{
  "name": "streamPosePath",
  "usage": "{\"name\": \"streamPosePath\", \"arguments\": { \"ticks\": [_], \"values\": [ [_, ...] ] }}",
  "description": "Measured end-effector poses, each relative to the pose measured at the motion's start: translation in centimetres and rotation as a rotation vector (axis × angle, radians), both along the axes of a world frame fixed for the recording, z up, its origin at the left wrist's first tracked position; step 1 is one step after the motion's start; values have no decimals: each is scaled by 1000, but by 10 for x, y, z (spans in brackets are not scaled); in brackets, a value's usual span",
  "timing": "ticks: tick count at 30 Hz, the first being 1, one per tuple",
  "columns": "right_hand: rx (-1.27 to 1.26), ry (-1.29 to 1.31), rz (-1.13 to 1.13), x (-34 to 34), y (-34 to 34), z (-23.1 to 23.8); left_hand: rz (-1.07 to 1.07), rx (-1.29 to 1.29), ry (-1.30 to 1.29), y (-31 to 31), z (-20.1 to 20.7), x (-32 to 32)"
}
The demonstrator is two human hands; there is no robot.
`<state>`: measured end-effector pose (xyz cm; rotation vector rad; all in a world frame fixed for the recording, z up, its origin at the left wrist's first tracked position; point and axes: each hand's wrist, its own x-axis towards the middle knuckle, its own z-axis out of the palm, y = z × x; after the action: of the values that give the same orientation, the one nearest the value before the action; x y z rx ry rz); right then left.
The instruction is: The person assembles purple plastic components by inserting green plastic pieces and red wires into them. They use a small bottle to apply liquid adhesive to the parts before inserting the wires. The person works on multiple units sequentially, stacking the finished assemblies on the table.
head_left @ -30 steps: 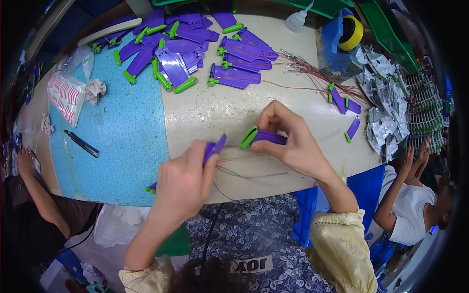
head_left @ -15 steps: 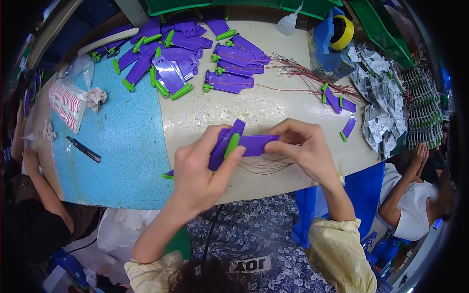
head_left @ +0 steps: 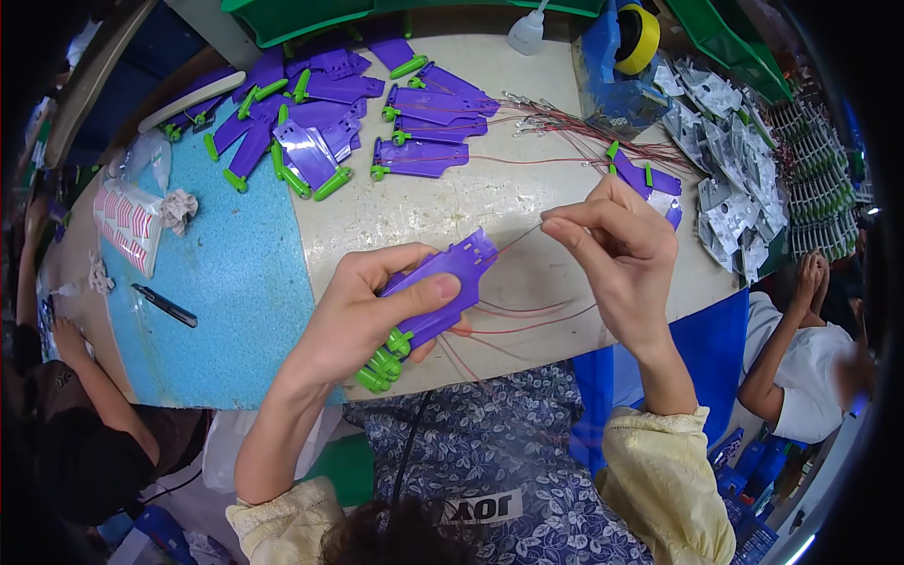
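Note:
My left hand [head_left: 353, 301] is closed around a stack of flat purple plastic panels [head_left: 441, 297], its thumb pressed on the top one. Rounded green ends [head_left: 384, 365] of the stack stick out below the fingers, toward me. Up and to the right, my right hand [head_left: 629, 250] pinches a thin wire [head_left: 518, 240] between thumb and forefinger. That wire runs to the slotted upper end of the top panel. Several thin red wires [head_left: 527, 328] loop out from the stack beneath my right hand.
Similar purple panels with green ends [head_left: 325, 132] lie heaped at the back. Wires [head_left: 589, 127] run right toward silvery parts [head_left: 720, 188]. A blue tape dispenser [head_left: 603, 85] with a yellow roll and a white squeeze bottle [head_left: 527, 33] stand behind. A black pen-like tool [head_left: 165, 306] lies on the blue mat [head_left: 235, 282]. Co-workers sit on both sides.
The panels in my left hand have turned, with the green ends now toward me. My right hand has let go of a panel, moved up and right, and now pinches a wire.

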<state>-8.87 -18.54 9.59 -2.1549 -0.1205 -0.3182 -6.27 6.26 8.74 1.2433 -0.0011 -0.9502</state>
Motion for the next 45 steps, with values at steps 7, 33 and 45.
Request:
{"name": "streamPosePath", "arguments": {
  "ticks": [7, 33, 45],
  "values": [
    [43, -9, 4, 5, 5, -7, 50, -90, 259, 10, -4, 2],
    [-507, 10, -328, 13, -136, -69, -171, 761, -1225, -3, -23, -44],
    [23, 264, 419, 20, 2, -22, -291, 687, -1390, 10, -25, -62]
  ]
}}
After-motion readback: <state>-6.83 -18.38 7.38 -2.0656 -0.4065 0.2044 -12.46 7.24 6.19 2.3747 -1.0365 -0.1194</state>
